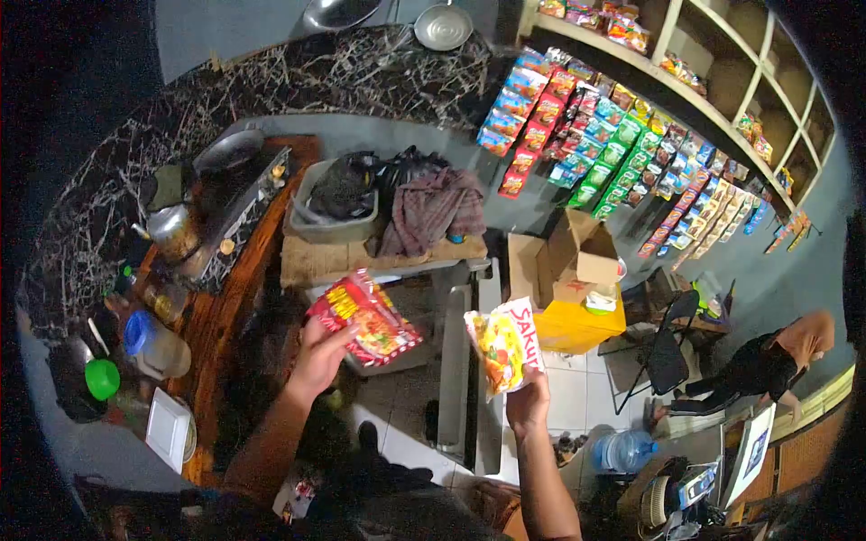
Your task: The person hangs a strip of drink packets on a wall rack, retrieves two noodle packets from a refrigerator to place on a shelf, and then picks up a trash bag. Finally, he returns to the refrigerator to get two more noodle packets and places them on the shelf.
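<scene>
My left hand (317,361) grips a red packet of instant noodles (368,317) by its lower left side, with the printed front facing up. In my right hand (529,406) is a white and yellow packet of instant noodles (507,346) marked "Sakura", pinched at its lower end and tilted. The two packets are held apart at about the same height. Beneath them lie an open metal drawer or cabinet front (469,379) and the tiled floor (397,442).
Hanging sachet strips (595,144) and shelves (667,63) fill the right wall. An open cardboard box (582,257) rests on a yellow crate (577,325). At left, a wooden counter (221,361) carries a kettle (173,233). A person (767,361) bends over at right beyond a folding chair (666,343).
</scene>
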Demonstrator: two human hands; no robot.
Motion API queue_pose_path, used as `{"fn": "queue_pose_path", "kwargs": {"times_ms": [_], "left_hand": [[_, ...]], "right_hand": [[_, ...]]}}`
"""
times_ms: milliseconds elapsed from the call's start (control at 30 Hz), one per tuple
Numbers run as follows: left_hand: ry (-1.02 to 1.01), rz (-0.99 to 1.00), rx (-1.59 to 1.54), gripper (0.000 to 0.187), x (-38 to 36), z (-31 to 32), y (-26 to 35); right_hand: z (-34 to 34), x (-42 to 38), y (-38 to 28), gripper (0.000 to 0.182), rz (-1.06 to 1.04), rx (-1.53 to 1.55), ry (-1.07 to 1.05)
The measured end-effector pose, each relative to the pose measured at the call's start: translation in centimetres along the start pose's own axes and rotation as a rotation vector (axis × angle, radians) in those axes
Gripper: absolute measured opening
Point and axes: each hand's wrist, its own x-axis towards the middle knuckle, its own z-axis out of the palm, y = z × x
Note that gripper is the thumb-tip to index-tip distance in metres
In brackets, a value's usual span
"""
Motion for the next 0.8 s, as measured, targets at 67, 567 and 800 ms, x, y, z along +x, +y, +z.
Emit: {"fn": "queue_pose_path", "kwargs": {"times_ms": [67, 567, 800], "left_hand": [[-0.068, 0.011, 0.06, 0.044, 0.3, 0.0, -0.3], [-0.026, -0.102, -0.033, 0.047, 2.4, -5.1, 0.3], [-0.005, -0.063, 0.081, 0.044, 5.3, -6.4, 2.4]], "right_hand": [[0.4, -0.1, 0.6, 0.052, 0.054, 0.038, 0.018], [3.2, 0.7, 7.7, 0.057, 0.178, -0.032, 0.041], [6.1, 3.2, 7.2, 0.054, 0.041, -0.074, -0.006]]}}
